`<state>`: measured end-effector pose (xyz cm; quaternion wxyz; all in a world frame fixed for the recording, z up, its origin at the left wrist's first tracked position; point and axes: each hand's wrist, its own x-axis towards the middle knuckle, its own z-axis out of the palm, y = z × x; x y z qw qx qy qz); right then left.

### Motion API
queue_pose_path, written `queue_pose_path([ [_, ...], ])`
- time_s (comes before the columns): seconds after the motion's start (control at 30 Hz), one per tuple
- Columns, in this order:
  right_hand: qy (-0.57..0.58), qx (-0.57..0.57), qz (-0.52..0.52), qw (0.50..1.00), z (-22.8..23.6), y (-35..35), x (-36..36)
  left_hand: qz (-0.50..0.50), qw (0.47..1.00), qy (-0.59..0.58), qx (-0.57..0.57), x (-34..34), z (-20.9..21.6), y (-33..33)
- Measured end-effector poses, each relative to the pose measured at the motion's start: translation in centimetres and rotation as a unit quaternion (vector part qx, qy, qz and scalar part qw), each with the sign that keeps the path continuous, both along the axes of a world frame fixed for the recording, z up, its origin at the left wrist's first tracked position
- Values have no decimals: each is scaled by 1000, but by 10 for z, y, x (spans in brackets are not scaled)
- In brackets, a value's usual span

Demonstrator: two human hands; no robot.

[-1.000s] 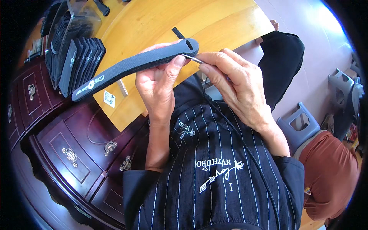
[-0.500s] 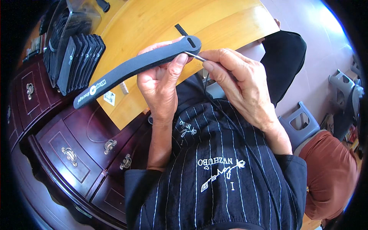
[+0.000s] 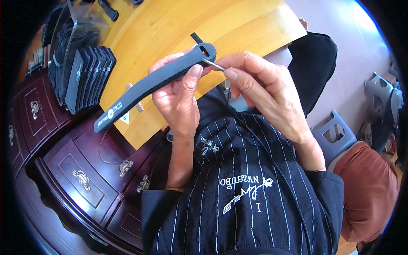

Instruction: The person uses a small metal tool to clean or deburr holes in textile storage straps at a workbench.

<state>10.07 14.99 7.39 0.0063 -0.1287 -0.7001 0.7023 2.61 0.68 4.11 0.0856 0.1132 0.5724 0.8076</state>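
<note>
My left hand (image 3: 179, 98) is closed on a long dark grey storage strap (image 3: 155, 84), with the thumb pressed along its lower edge. The strap's rounded end has an oval slot, and a bit of red or orange shows through it. Its other end, printed in white, sticks out to the lower left. My right hand (image 3: 268, 87) pinches a slim metal tool (image 3: 216, 65) between thumb and forefinger. The tool's tip meets the strap just below the slot; its exact kind is unclear. A short black strip (image 3: 196, 37) shows just beyond the strap's slotted end.
Wooden table (image 3: 242, 25) lies beneath my hands. Several similar straps (image 3: 90, 78) stand in a row at the left, beside a clear bin (image 3: 87, 32) of dark straps. Dark red drawers (image 3: 80, 170) are at lower left. A grey stool (image 3: 333, 134) and a person in brown (image 3: 367, 191) are at right.
The strap's printed end has swung down and to the right, and its slotted end has shifted slightly left. Both hands keep their hold.
</note>
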Motion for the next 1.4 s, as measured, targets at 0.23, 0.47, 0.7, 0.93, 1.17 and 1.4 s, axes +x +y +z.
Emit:
queue_pose_path([
  [0.23,31,76,11,997,3,0,-1,-2,1000,14,-23,-2,-1,-2],
  [0.47,22,23,-7,999,-5,-4,5,-12,1000,19,0,0,-5,-2],
  [0.7,-33,-139,14,990,-1,-4,9,-25,997,75,-4,0,-6,-3],
  [0.93,-42,-218,2,975,-3,-8,11,4,986,163,-43,-1,-12,-1],
  [1.17,-32,-249,-15,968,-7,-12,13,34,913,360,-190,-5,-10,-12],
  [1.4,-58,-331,-50,941,-5,-28,5,72,871,429,-230,-9,-7,-10],
])
